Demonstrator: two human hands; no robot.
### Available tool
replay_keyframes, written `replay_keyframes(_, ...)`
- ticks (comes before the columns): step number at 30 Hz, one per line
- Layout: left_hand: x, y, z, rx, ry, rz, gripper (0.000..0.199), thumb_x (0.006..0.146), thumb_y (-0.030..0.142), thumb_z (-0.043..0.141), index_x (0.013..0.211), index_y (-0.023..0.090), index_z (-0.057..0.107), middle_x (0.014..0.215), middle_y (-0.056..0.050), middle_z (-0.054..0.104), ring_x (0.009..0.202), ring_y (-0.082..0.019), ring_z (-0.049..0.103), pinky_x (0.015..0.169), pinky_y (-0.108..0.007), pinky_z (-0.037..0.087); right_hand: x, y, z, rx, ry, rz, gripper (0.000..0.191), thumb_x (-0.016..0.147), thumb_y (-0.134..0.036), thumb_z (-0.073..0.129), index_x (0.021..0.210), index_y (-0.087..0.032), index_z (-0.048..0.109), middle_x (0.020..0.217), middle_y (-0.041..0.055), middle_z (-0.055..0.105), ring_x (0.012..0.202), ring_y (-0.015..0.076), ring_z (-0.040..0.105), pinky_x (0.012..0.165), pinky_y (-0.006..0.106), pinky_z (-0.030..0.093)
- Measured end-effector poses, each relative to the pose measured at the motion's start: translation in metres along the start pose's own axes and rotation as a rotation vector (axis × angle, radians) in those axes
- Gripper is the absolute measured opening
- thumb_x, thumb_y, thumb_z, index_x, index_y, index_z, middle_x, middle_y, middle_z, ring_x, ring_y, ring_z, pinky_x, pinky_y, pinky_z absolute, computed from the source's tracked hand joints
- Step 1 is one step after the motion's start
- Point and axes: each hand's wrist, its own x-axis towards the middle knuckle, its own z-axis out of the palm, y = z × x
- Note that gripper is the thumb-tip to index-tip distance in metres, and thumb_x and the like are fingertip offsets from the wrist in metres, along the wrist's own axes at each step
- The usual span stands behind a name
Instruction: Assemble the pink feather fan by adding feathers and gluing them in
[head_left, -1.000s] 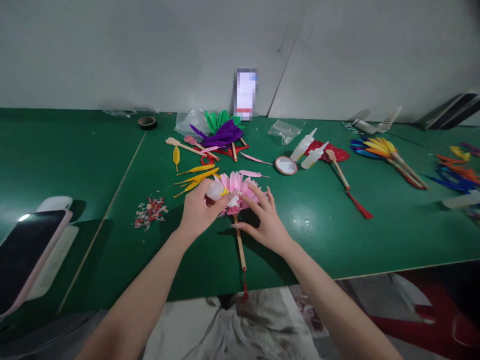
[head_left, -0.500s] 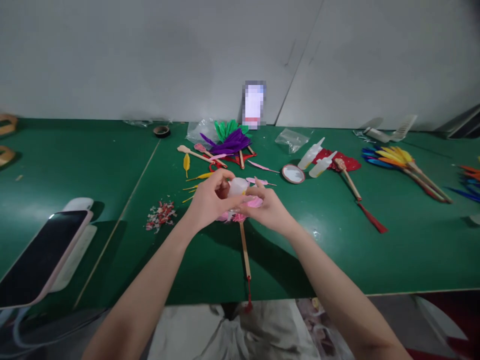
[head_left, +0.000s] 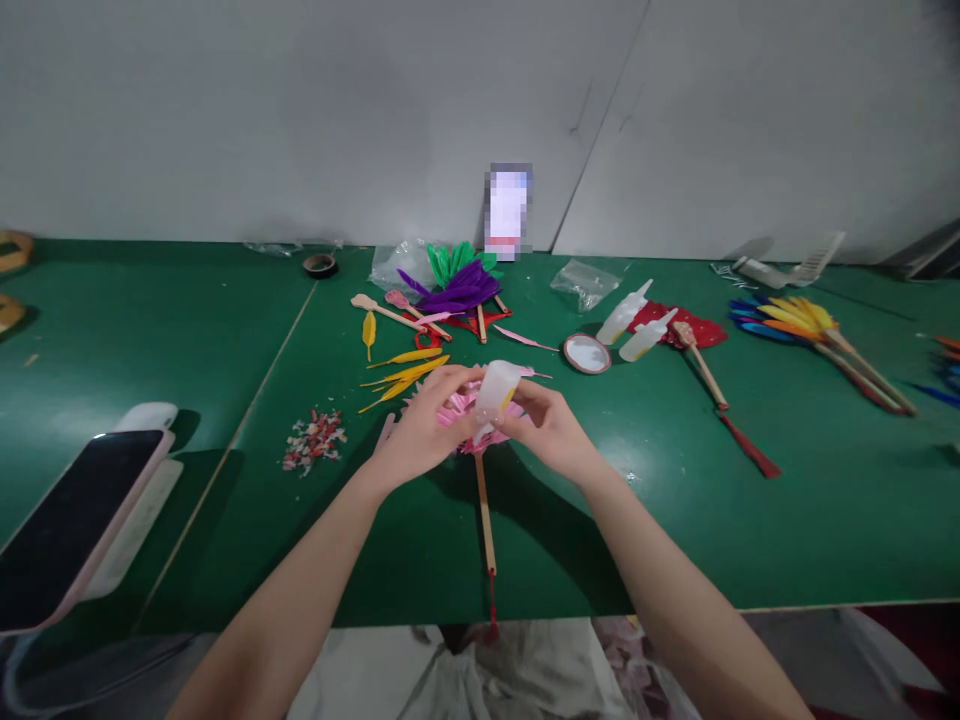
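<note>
A small white squeeze bottle, like the glue bottles nearby, is tilted with its narrow end down over a pink feather fan. My left hand is closed, thumb and fingers at the bottle's left side. My right hand is closed too, its thumb and fingertips against the bottle's right side. The fan lies flat beneath both hands, which hide much of it. Its wooden handle points toward me and ends in a red tassel. What the nozzle touches is partly hidden by my thumbs.
Yellow feathers and a pile of red and white chips lie left. Behind are purple feathers. A small dish, two squeeze bottles and a red fan are right. A phone lies front left.
The bottle has tipped from lying between my hands to pointing nozzle-down and moved slightly right. My hands have spread a little, showing more of the pink fan. The view has shifted slightly.
</note>
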Motion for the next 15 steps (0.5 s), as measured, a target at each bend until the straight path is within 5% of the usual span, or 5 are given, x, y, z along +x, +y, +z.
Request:
replay_keyframes(7,-0.003,0.018,0.007,-0.120,-0.037,-0.104,0.049,0.074,0.038,0.067,0.117,0.019,0.054,0.113,-0.007,0.062,0.104,-0.024,0.058,0.089,-0.034,0.047,-0.001,0.003,0.003,-0.058,0.022,-0.011,0.033,0.069,-0.039,0.074,0.096,-0.020,0.069,0.095,0.0061,0.070,0.093,0.0223,0.063,0.090,0.037,0.045)
replay_keyframes(15,-0.002,0.013,0.008,-0.115,-0.021,-0.065,0.049,0.074,0.038,0.067,0.118,0.018,0.057,0.111,-0.007,0.065,0.101,-0.024,0.060,0.089,-0.035,0.047,-0.004,0.006,0.001,-0.175,-0.012,-0.108,0.033,0.077,-0.036,0.066,0.106,-0.020,0.065,0.106,0.0064,0.067,0.103,0.0233,0.059,0.096,0.038,0.041)
